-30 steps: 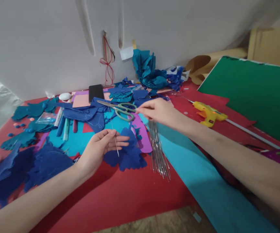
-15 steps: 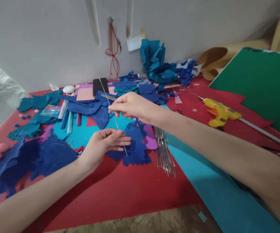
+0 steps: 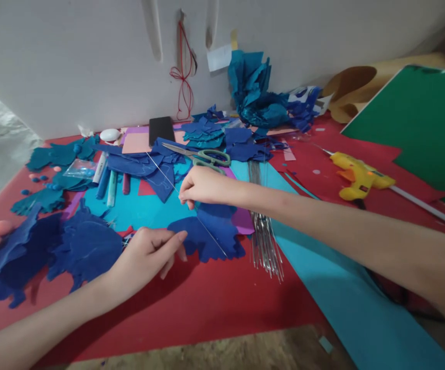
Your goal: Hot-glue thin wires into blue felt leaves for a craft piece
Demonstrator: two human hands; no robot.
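A thin silver wire (image 3: 211,235) slants across the middle of the head view. My right hand (image 3: 202,187) pinches it near its middle, between thumb and fingertips. Its lower end crosses a dark blue scallop-edged cutout (image 3: 220,223); whether the two touch I cannot tell. To the left and nearer, my left hand (image 3: 148,257) hovers over the red table (image 3: 214,303), thumb stretched out and fingers loosely bent, with nothing in it. Just behind my right hand lie green-handled scissors (image 3: 214,156). A bundle of similar wires (image 3: 266,241) rests right of the cutout.
A yellow glue gun (image 3: 361,177) lies on the right, near a green board (image 3: 419,123). Several markers (image 3: 111,191) stand left of centre. More blue cutouts (image 3: 87,241) lie at left, crumpled teal paper (image 3: 253,92) at the back by the white wall.
My left hand has let go of the wire and moved down and left. My right hand has shifted slightly down and right with the wire, uncovering the scissors' handles.
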